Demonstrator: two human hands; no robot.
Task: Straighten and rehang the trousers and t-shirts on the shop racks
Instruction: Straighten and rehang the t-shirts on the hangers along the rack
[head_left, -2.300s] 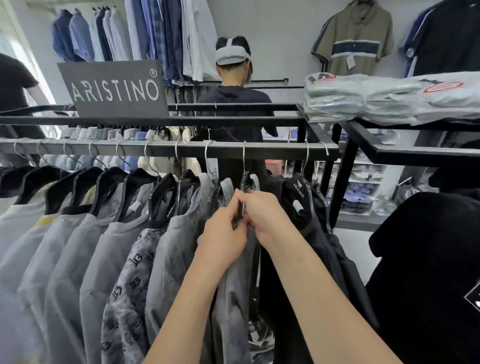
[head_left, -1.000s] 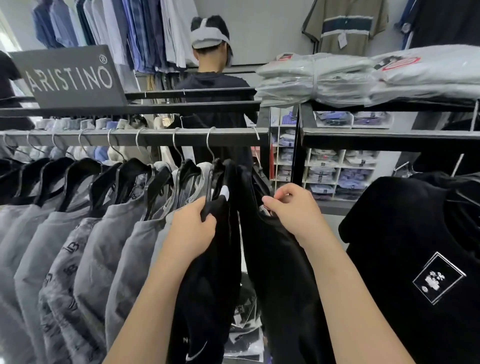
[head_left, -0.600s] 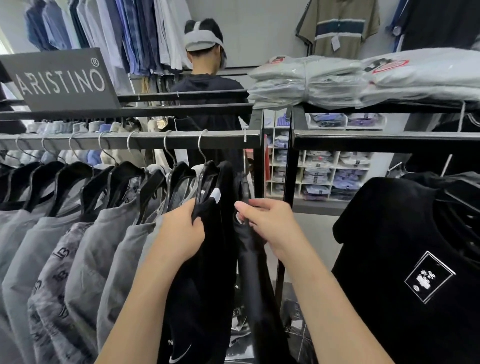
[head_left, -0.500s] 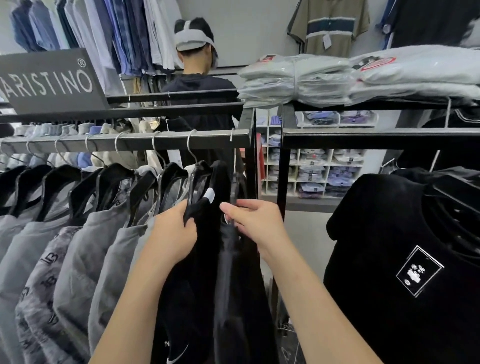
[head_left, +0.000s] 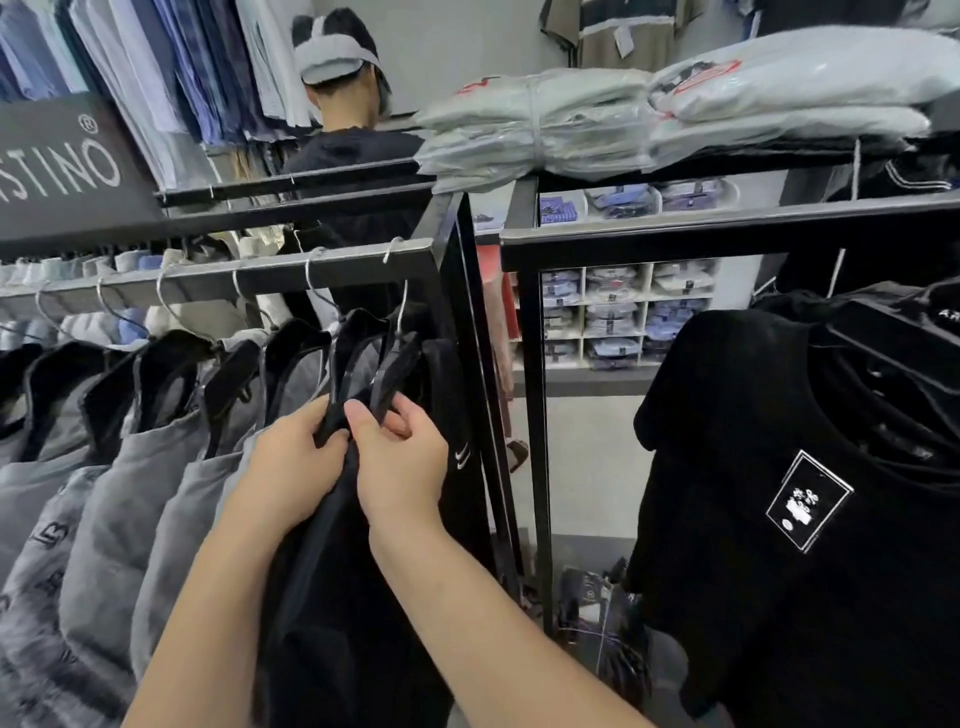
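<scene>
A row of grey t-shirts (head_left: 130, 499) on black hangers fills the metal rail (head_left: 218, 283) at left. Black garments (head_left: 332, 597) hang at the rail's right end. My left hand (head_left: 291, 467) grips the shoulder of one black garment at its black hanger (head_left: 337, 395). My right hand (head_left: 402, 462) pinches the neighbouring black hanger (head_left: 397, 369) and the cloth beside it. Both hands touch each other below the rail. A black garment with a small white swoosh (head_left: 462, 457) hangs last, against the rack's end post.
A second black rack (head_left: 727, 239) stands to the right with a black t-shirt bearing a white square print (head_left: 808, 501). Bagged folded shirts (head_left: 675, 109) lie stacked on top. A person in dark clothes (head_left: 358, 156) stands behind the rail. A grey brand sign (head_left: 62, 166) sits at left.
My right hand has moved left and closed on the hanger next to my left hand. The two black garments are now pressed together. The view has shifted right.
</scene>
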